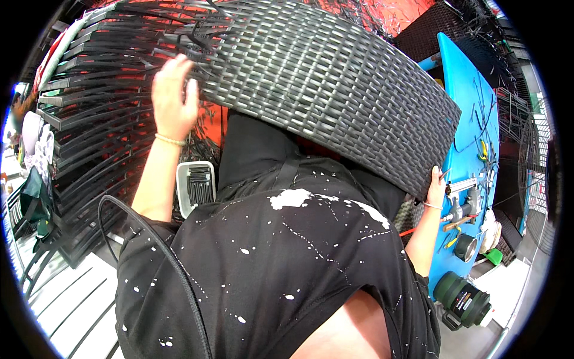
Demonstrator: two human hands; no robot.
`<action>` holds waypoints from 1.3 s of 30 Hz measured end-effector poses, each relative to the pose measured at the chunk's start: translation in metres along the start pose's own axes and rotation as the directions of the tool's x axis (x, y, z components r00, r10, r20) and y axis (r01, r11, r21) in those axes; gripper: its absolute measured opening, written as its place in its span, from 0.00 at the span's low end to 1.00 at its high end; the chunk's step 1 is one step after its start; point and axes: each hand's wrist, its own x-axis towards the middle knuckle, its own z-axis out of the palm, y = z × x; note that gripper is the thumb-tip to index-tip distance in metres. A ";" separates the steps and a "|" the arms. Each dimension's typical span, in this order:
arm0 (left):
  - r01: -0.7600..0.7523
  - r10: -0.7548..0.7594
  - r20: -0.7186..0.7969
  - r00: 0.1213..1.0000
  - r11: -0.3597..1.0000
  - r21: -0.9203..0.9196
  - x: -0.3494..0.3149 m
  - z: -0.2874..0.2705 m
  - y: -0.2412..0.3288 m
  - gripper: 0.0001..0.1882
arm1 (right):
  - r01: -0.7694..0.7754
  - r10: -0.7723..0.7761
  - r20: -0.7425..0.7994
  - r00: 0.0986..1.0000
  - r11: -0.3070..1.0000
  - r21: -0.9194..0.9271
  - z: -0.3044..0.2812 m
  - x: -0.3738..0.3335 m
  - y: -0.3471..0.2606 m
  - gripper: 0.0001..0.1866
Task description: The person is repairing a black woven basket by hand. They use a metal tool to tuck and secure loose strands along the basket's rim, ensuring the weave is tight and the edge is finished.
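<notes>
A dark grey woven wicker panel (335, 90) lies tilted across my lap, reaching from the upper left to the right. My left hand (172, 105) is at the panel's left end, fingers stretched out and thumb apart, close to loose dark strips (194, 42) that stick out there. Whether the fingertips touch the strips, I cannot tell. At the lower right corner of the panel my right hand (435, 186) holds its edge, with part of the fingers hidden. Something thin shows beside these fingertips, too small to name.
A large frame of curved black strips (98, 113) stands on the left. Beside my left forearm is a white tub (182, 190) holding small dark pieces. On the right, a blue table (457, 72) carries a silver air tool (463, 208) and yellow-handled pliers (484, 151). A green cylindrical object (461, 299) stands below.
</notes>
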 end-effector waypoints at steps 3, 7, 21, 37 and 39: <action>-0.020 0.063 0.267 0.962 0.987 -0.162 -0.012 0.014 0.010 0.16 | 0.033 -0.034 -0.023 0.999 0.998 -0.059 0.012 -0.005 -0.008 0.36; 0.455 -0.394 0.352 0.849 0.884 -0.108 -0.041 0.041 -0.042 0.23 | 0.228 -0.225 0.034 0.974 0.969 -0.098 0.027 -0.019 -0.033 0.39; -0.109 0.157 0.161 0.974 0.956 -0.271 0.064 0.036 0.061 0.27 | -0.019 0.173 0.414 0.894 0.936 -0.351 0.055 -0.108 -0.090 0.23; -0.402 0.511 0.122 0.851 0.783 -0.475 0.168 0.131 0.263 0.34 | 0.340 -0.307 -0.212 0.928 0.930 0.140 0.114 -0.030 -0.087 0.23; -0.472 0.544 0.042 0.838 0.761 -0.444 0.177 0.134 0.292 0.33 | 0.289 -0.259 -0.182 0.949 0.943 0.163 0.111 -0.039 -0.096 0.23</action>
